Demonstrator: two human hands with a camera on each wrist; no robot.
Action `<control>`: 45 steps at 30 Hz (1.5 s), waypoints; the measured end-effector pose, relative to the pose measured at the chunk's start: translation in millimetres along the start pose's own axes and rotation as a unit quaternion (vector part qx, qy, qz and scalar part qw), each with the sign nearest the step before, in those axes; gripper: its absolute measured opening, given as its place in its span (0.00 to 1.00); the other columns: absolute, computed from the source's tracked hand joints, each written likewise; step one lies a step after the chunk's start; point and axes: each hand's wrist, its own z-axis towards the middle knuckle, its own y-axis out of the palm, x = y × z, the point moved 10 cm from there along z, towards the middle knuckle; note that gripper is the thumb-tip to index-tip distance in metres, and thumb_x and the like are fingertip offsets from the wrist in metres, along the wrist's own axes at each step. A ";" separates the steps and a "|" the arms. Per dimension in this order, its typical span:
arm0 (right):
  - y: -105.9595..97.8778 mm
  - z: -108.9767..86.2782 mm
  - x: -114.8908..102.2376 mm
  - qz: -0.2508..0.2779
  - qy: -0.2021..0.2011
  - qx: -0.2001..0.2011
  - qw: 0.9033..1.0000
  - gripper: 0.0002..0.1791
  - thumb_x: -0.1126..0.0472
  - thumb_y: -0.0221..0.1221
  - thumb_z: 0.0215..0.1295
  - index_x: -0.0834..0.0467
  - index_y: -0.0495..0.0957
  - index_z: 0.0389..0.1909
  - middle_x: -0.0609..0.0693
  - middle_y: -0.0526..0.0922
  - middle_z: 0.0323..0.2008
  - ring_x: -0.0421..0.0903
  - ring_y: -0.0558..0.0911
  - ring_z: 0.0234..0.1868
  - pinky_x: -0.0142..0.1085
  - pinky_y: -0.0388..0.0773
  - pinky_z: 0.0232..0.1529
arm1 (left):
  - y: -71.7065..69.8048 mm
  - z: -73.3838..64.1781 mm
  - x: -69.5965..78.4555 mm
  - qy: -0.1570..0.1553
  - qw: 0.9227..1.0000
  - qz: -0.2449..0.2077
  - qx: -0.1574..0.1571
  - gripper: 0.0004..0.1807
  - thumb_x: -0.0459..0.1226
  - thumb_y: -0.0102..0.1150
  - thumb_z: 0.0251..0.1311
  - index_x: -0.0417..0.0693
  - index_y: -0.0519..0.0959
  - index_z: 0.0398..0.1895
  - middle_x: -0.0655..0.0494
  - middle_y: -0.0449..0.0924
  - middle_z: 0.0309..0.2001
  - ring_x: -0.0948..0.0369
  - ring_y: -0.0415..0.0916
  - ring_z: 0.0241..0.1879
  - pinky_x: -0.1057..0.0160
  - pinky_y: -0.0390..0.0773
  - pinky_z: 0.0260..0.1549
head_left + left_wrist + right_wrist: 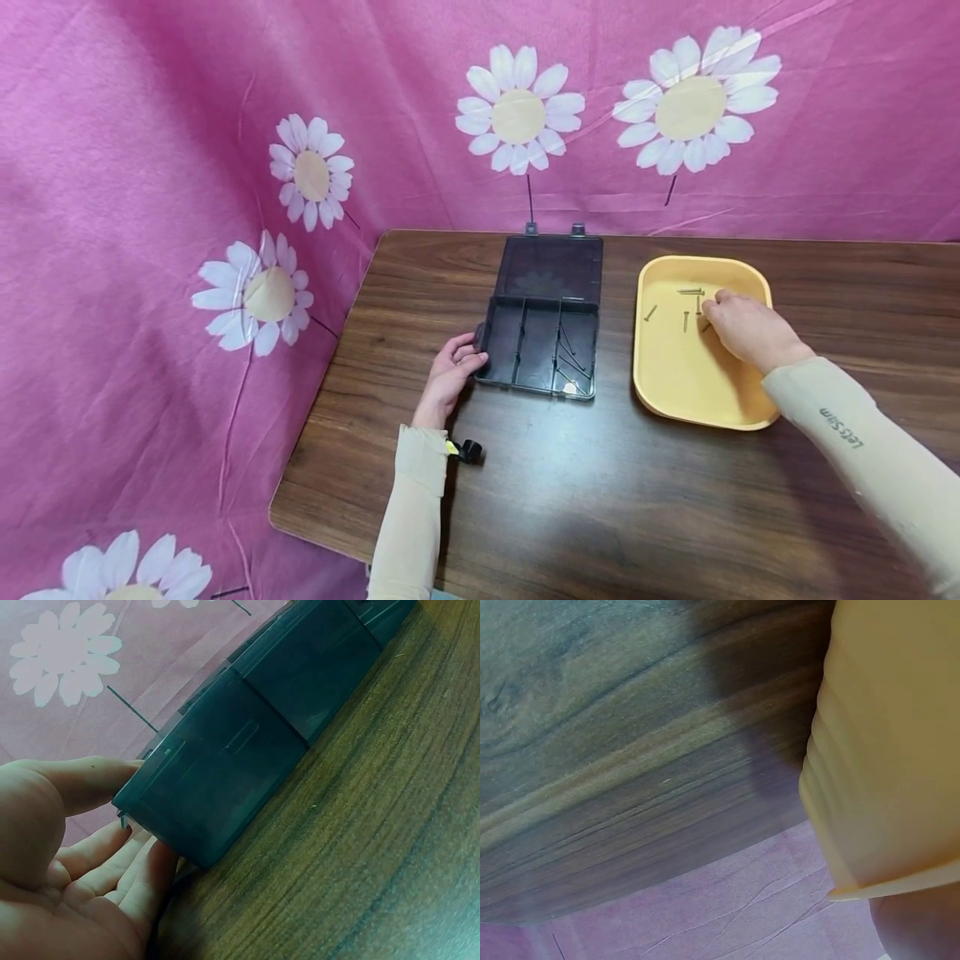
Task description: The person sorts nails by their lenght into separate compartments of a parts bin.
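Black plastic compartment box (502,343): lay open on the wood-grain table (540,508), its three long bays running from 12 to 6 o'clock.
Box lid (550,268): was folded back toward 12 o'clock, two latches (531,228) on its far edge.
Bay at 3 o'clock: contained several long, thin screws (573,363), lying at slants.
Left hand (448,373): gripped the box at its 9 o'clock side, thumb by the rim, other fingers against the outer wall.
Yellow tray (652,392): sat at 3 o'clock from the box, near but apart.
Tray screws (686,322): lay scattered on its floor, mostly between 10 and 12 o'clock.
Right hand (746,333): reached over the tray's 3 o'clock rim, fingers bent down narrowly beside the screws; whether they pinched one could not be told.
Beige sleeves (416,492): covered both forearms, dark lettering on the right.
Pink daisy-print cloth (405,100): hung beyond the table at 12 and 9 o'clock.
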 end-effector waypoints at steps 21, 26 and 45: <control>3.8 -8.6 -9.3 0.015 -0.010 -0.025 1.000 0.07 0.76 0.49 0.48 0.62 0.72 0.24 0.56 0.72 0.22 0.56 0.75 0.24 0.49 0.73 0.28 | 0.9 -1.5 0.1 -0.003 1.000 0.002 0.001 0.27 0.27 0.58 0.51 0.44 0.67 0.56 0.40 0.75 0.49 0.68 0.76 0.36 0.72 0.72 0.39; 10.2 -12.0 -11.9 0.043 0.015 -0.069 0.997 0.09 0.72 0.48 0.53 0.56 0.73 0.23 0.54 0.73 0.21 0.53 0.75 0.22 0.47 0.71 0.24 | 1.6 -1.8 0.2 -0.005 1.000 -0.001 -0.002 0.28 0.28 0.58 0.51 0.42 0.65 0.58 0.36 0.72 0.52 0.68 0.76 0.37 0.74 0.71 0.39; 26.0 -23.1 -28.8 0.163 0.069 -0.183 0.967 0.08 0.67 0.59 0.39 0.54 0.71 0.21 0.46 0.71 0.19 0.45 0.68 0.23 0.34 0.62 0.25 | 1.5 0.3 -1.1 -0.005 1.000 -0.007 -0.004 0.28 0.26 0.57 0.51 0.41 0.64 0.58 0.36 0.71 0.52 0.68 0.76 0.36 0.74 0.71 0.39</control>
